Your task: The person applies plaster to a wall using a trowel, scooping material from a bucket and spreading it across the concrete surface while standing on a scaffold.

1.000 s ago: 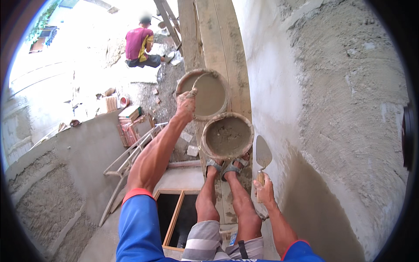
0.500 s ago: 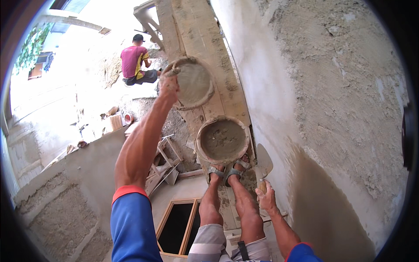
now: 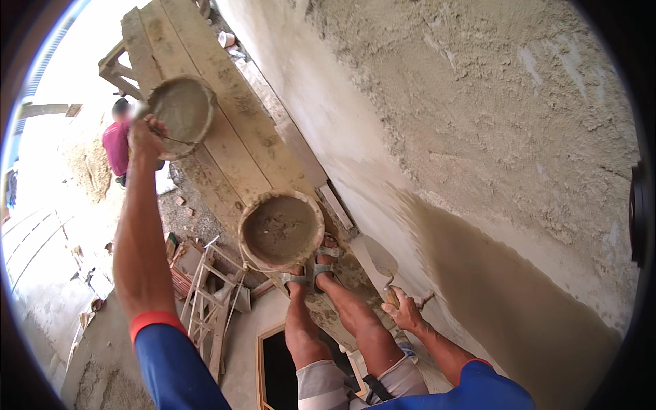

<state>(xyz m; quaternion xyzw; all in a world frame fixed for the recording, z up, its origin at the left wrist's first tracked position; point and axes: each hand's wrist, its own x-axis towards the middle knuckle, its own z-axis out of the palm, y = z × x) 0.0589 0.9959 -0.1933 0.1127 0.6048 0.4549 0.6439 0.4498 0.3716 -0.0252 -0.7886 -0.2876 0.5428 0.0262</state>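
Observation:
My left arm reaches far out along the planks. My left hand point(image 3: 146, 137) is closed on the handle at the left side of a bucket point(image 3: 208, 123) of wet grey mortar point(image 3: 180, 113). Nearer me, by my feet, stands a second bucket point(image 3: 318, 229) holding darker, lumpy mortar point(image 3: 280, 231). My right hand point(image 3: 404, 311) grips the wooden handle of a trowel point(image 3: 380, 258), low beside the wall. The trowel's broad blade points away from me and looks smeared with grey.
I stand in sandals on a plank platform point(image 3: 232, 154). A partly plastered wall point(image 3: 465, 116) rises on the right, with a dark wet patch point(image 3: 506, 294). Below left lie a wooden frame point(image 3: 212, 294) and rubble; a co-worker point(image 3: 116, 143) is beyond.
My view has swung to the right. The far bucket, with my left hand on it, now sits farther along the planks from the near bucket. The trowel remains in my right hand.

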